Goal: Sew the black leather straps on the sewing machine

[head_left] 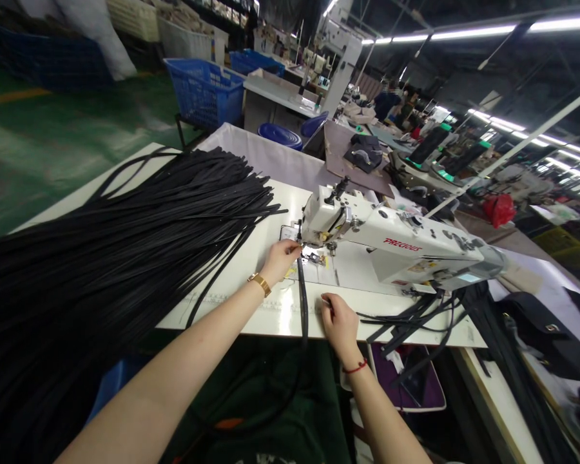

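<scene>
1. Broadly, a white table (265,320) stretches across the view, its left part covered by a big heap of black straps (140,225) that runs off the left side of the picture.
2. Next in size, a white sewing machine (396,241) lies across the right half of the table, its needle end toward the heap; more dark strips (415,316) lie under and beside its far right end.
3. One single strap (303,296) points its upper end at the needle area; its long axis runs almost straight from there toward the person and over the table's front edge. Below the edge it fades into dark cloth, so its lower end can't be made out.
4. The left hand (281,258) has thumb and finger closed on that strap near its upper end, with most of the strap trailing below the grip. The fingertips partly hide the end.
5. The right hand (339,319) rests at the table's front, right of the strap and apart from it, fingers curled; whether it holds something small and dark is unclear.
</scene>
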The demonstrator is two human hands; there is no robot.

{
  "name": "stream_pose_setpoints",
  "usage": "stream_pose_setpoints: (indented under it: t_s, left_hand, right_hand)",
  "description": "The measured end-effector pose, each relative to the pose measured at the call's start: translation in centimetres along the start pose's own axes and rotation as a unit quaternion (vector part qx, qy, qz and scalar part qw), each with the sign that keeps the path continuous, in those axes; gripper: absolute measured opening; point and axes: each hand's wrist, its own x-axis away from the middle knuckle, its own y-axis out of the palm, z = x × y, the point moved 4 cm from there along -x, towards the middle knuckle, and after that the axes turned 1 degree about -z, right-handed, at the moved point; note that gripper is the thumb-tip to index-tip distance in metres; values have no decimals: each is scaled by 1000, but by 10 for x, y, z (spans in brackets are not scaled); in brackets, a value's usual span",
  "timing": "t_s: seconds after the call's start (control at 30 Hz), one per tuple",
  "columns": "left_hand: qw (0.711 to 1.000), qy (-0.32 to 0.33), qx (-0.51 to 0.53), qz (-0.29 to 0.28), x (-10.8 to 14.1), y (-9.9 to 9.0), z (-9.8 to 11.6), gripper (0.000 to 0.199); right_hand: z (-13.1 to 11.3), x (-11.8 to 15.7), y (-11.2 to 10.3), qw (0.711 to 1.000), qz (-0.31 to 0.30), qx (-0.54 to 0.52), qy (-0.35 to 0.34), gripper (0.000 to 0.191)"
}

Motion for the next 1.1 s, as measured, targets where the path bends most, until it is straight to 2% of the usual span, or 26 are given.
stream_pose_setpoints:
  t_s: [0.3, 0.67, 1.1]
  left_hand:
    - [1000, 0, 14, -3, 1, 1, 2, 24]
    - [999, 7, 34, -1, 1, 2, -7, 24]
    - [1000, -12, 19, 7, 3, 0, 4, 26]
  right_hand:
    - [-2, -1, 0, 1000, -6, 5, 2, 21]
    - [-1, 0, -1, 1000, -5, 8, 5, 24]
    - [-2, -1, 0, 1000, -7, 0, 2, 23]
